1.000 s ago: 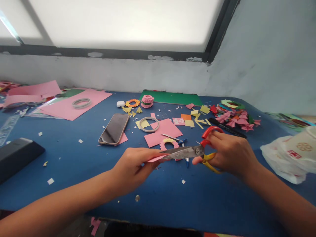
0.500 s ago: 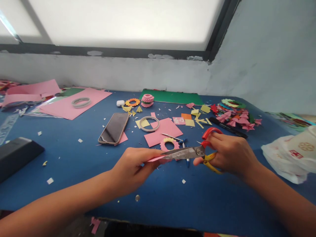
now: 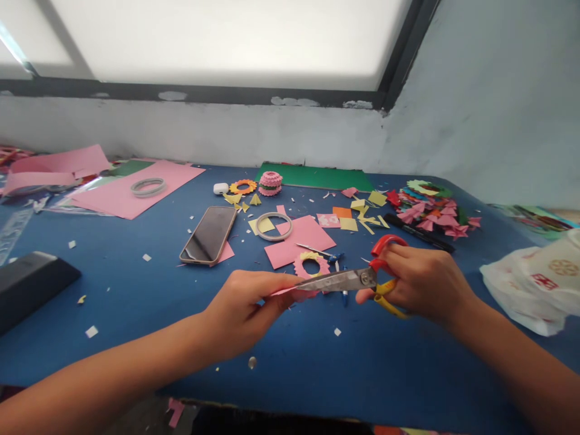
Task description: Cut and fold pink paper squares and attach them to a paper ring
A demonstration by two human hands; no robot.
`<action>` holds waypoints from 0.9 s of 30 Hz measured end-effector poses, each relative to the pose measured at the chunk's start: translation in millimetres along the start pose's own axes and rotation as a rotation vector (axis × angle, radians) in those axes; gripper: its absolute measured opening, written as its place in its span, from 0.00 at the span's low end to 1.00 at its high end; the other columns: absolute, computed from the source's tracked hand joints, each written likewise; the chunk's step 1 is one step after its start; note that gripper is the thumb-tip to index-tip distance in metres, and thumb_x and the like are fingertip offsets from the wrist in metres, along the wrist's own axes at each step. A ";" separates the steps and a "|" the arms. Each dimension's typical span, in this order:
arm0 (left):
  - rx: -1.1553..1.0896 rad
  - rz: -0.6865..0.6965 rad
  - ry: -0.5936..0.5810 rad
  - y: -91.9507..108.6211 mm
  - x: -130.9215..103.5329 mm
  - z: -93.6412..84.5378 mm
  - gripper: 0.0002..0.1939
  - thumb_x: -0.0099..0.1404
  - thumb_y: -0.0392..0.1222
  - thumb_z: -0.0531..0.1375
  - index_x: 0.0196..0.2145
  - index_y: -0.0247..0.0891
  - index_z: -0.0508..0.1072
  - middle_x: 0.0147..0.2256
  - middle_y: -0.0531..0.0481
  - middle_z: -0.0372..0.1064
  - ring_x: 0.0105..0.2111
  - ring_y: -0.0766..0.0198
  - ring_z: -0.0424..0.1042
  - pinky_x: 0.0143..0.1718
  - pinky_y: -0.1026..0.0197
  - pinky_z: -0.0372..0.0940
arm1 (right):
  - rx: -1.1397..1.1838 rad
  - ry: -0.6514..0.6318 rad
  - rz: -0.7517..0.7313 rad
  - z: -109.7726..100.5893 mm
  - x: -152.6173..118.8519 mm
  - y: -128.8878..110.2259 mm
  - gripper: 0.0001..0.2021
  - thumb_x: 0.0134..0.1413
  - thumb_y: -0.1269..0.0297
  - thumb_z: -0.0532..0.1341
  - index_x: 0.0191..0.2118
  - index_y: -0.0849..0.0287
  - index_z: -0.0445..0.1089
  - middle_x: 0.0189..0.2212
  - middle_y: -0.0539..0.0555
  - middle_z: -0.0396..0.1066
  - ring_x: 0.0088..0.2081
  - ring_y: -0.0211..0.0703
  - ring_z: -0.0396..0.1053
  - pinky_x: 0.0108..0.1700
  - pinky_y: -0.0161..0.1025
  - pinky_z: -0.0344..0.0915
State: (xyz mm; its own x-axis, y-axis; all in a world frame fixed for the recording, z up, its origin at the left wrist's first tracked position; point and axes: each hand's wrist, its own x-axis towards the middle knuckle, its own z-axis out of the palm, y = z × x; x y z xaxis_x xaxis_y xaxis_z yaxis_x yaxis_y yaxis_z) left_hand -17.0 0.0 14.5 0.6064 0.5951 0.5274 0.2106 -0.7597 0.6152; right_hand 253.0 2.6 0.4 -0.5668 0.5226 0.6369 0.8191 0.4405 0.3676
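My left hand [image 3: 247, 308] pinches a small piece of pink paper [image 3: 283, 290] above the blue table. My right hand [image 3: 414, 278] grips scissors [image 3: 347, 280] with one red and one yellow handle. Their blades point left and reach the pink paper beside my left fingertips. Just behind the blades lies a pink and yellow paper ring [image 3: 312, 266], partly covered by them. A pink sheet [image 3: 312, 234] is on the table farther back, with a tape roll [image 3: 274, 227] overlapping its left side.
A phone [image 3: 209, 235] lies left of the tape roll. Folded paper pieces [image 3: 428, 208] are heaped at the back right, near a black marker [image 3: 419, 233]. A white plastic bag [image 3: 521, 290] stands right, a dark object [image 3: 36, 287] left.
The scissor blades have closed together at the pink paper. Both hands stay in nearly the same place.
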 end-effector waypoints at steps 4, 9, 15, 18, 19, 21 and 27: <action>-0.040 0.007 0.009 -0.1 0.0 0.9 0.12 0.65 0.32 0.52 0.37 0.30 0.75 0.28 0.46 0.76 0.23 0.69 0.72 0.24 0.70 0.67 | 0.000 0.004 0.014 1.0 -0.6 -0.1 0.28 0.55 0.42 0.48 0.22 0.63 0.68 0.14 0.51 0.64 0.16 0.38 0.64 0.21 0.34 0.52; -0.042 0.008 0.016 1.6 0.9 1.0 0.11 0.65 0.33 0.53 0.36 0.30 0.76 0.27 0.46 0.76 0.22 0.68 0.71 0.23 0.70 0.67 | 0.026 -0.029 0.042 1.9 -1.3 -0.3 0.30 0.53 0.39 0.46 0.24 0.63 0.69 0.15 0.52 0.65 0.17 0.39 0.65 0.21 0.34 0.50; -0.032 0.016 0.018 2.0 1.1 1.2 0.11 0.65 0.34 0.53 0.35 0.30 0.75 0.26 0.45 0.76 0.22 0.68 0.72 0.23 0.69 0.68 | 0.004 -0.052 0.055 1.8 -2.1 -0.2 0.32 0.52 0.37 0.45 0.25 0.63 0.69 0.15 0.52 0.64 0.17 0.39 0.64 0.21 0.34 0.49; -0.030 0.019 0.020 1.8 1.0 1.4 0.11 0.65 0.34 0.53 0.35 0.31 0.75 0.27 0.45 0.76 0.24 0.67 0.73 0.24 0.68 0.69 | -0.004 -0.043 0.048 1.8 -2.2 0.0 0.32 0.51 0.36 0.45 0.25 0.63 0.68 0.15 0.52 0.64 0.17 0.40 0.65 0.20 0.34 0.50; -0.031 0.018 0.021 1.8 0.9 1.5 0.11 0.65 0.34 0.53 0.35 0.31 0.75 0.27 0.45 0.76 0.24 0.66 0.73 0.24 0.68 0.69 | -0.005 -0.042 0.045 1.8 -2.2 0.0 0.32 0.51 0.36 0.45 0.25 0.64 0.68 0.15 0.52 0.64 0.17 0.40 0.65 0.20 0.34 0.50; -0.033 0.013 0.017 2.0 0.7 1.4 0.11 0.65 0.34 0.53 0.36 0.31 0.75 0.27 0.45 0.76 0.24 0.66 0.73 0.24 0.68 0.69 | -0.006 -0.046 0.044 2.0 -2.2 -0.2 0.33 0.51 0.36 0.45 0.24 0.64 0.68 0.15 0.52 0.64 0.17 0.40 0.65 0.20 0.34 0.50; -0.031 0.007 -0.003 2.5 0.7 0.8 0.11 0.64 0.32 0.53 0.35 0.31 0.76 0.28 0.44 0.76 0.25 0.66 0.74 0.25 0.68 0.70 | 0.021 -0.058 0.054 3.3 -2.6 -1.9 0.31 0.52 0.38 0.46 0.24 0.63 0.68 0.16 0.53 0.65 0.17 0.40 0.65 0.21 0.34 0.50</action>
State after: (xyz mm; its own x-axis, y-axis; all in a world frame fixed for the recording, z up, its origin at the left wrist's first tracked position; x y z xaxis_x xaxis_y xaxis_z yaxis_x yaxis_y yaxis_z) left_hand -15.4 -1.7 15.9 0.6101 0.5892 0.5297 0.1826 -0.7551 0.6297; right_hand 252.6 2.9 -4.2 -0.5265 0.5874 0.6146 0.8469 0.4253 0.3190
